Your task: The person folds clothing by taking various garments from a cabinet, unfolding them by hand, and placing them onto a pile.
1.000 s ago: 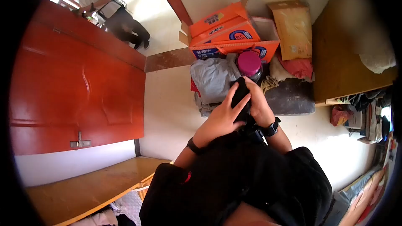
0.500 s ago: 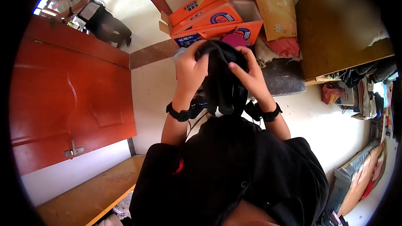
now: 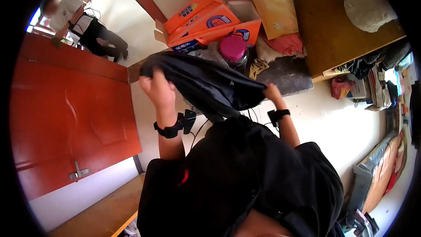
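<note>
A black garment (image 3: 204, 79) is stretched sideways between my hands, in front of my chest. Its cloth is slightly shiny, with a small pale mark near the right part; its exact kind I cannot make out. My left hand (image 3: 158, 88) is closed on the garment's left end, fingers curled into a fist. At the opposite end, my right hand (image 3: 272, 92) pinches the edge and sits a little lower. Black straps with small devices are round both wrists. Beyond the cloth stands a jar with a magenta lid (image 3: 233, 47), its lower part partly covered.
An open orange carton (image 3: 197, 19) and a tan paper packet (image 3: 276, 11) stand behind the jar on a dark surface (image 3: 289, 77). A red door (image 3: 74, 114) is at left; another person (image 3: 83, 24) is in the doorway. A wooden cabinet (image 3: 329, 26) stands right.
My hands have moved apart, the left one outward to the left, spreading the bunched black garment wide. The magenta-lidded jar shows more now. The view has shifted slightly.
</note>
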### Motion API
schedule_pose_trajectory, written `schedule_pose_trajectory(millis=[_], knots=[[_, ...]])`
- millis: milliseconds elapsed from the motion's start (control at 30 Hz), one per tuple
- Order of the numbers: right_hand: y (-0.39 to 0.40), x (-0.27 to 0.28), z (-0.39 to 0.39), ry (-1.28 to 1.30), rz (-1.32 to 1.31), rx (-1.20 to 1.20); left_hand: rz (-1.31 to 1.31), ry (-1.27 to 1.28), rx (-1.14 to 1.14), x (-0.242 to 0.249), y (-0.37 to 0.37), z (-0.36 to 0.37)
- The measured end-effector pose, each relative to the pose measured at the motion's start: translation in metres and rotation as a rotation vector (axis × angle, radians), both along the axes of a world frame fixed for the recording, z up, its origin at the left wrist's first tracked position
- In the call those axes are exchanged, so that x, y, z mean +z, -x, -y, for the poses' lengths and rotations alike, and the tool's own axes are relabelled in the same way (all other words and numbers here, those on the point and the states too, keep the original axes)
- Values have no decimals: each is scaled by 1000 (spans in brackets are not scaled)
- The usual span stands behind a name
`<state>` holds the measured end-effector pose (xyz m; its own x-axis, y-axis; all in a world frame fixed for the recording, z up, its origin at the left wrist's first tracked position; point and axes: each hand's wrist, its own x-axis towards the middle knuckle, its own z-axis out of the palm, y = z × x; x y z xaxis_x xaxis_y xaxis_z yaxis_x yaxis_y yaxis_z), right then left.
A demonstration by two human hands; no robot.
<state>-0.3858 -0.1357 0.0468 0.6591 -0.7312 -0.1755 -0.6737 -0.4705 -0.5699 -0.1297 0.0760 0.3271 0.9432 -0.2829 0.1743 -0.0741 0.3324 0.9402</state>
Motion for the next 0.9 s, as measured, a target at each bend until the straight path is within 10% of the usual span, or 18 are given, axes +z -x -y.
schedule_pose_trajectory(millis=[167, 333, 467, 633, 700, 900], knots=[[32, 11, 73, 99, 356, -348, 51, -59, 106, -1, -17, -25], [14, 130, 65, -404, 720, -511, 153, -173, 0, -29, -50, -74], [6, 164, 63, -489, 924, -333, 164, -250, 45, -37, -61, -102], [9, 186, 69, -75, 737, -13, 79, -178, 222, -40, -66, -120], [13, 196, 59, 383, 104, 50, 103, -143, 235, -29, -57, -117], [6, 134, 49, 408, -403, 24, 116, -34, 304, -24, -29, -125]])
